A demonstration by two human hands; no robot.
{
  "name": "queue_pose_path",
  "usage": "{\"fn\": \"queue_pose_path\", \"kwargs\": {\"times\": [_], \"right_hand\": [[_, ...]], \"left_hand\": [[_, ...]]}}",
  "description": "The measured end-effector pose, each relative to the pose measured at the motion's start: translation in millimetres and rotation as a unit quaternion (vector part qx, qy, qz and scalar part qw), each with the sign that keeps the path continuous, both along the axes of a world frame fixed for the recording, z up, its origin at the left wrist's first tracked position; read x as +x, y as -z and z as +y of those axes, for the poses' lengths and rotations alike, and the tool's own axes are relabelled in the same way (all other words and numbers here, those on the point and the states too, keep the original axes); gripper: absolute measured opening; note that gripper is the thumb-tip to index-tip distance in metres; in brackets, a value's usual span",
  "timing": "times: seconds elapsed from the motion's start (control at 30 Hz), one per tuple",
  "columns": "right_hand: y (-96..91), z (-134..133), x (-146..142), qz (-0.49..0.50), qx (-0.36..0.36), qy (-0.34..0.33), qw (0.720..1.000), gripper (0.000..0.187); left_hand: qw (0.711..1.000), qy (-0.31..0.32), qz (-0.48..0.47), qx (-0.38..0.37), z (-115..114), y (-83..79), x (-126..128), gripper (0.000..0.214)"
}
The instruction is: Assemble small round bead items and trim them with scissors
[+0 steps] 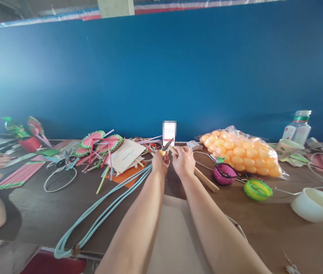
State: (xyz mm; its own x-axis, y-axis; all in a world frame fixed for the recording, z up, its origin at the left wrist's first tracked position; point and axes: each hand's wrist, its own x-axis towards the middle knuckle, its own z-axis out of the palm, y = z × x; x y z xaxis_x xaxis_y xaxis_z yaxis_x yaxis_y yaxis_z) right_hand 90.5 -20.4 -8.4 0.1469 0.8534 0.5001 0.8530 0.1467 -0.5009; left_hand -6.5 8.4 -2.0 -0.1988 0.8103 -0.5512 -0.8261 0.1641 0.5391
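Note:
My left hand (159, 163) is closed round a small orange ball (162, 153) held above the brown table (50, 209). My right hand (183, 161) is closed on a knife with a wooden handle (205, 179). The dark blade (167, 144) of the knife points left and its tip rests at the ball. Both arms stretch forward over a sheet of cardboard (175, 236).
A clear bag of orange balls (243, 152) lies right of my hands, with a purple cup (224, 174), a green ring (258, 189) and a white bowl (315, 203). Pale blue hoops (104, 213), folded paper fans (101, 142), straws and papers lie to the left. A blue wall stands behind.

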Motion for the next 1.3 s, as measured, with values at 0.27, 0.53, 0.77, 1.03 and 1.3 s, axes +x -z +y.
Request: {"fn": "queue_pose_path", "kwargs": {"times": [0.27,0.53,0.77,1.03,1.3], "right_hand": [[0.3,1,1,0.007,0.005,0.002,1.0,0.032],[0.9,1,2,0.003,0.012,0.007,1.0,0.032],[1.6,2,2,0.003,0.002,0.005,1.0,0.033],[-2.4,0,6,-0.005,-0.064,0.019,0.998,0.033],[8.7,5,9,-0.077,-0.234,-0.021,0.969,0.03]], "left_hand": [[1.0,0.005,-0.009,-0.001,2,1.5,-1,0.024],[1.0,0.016,0.0,0.007,0,-0.2,0,0.025],[1.0,-0.008,0.006,-0.011,1,2.1,1,0.022],[0.999,-0.044,0.017,-0.004,4,6.8,0,0.021],[0.997,-0.053,0.054,-0.005,3,8.5,2,0.022]]}}
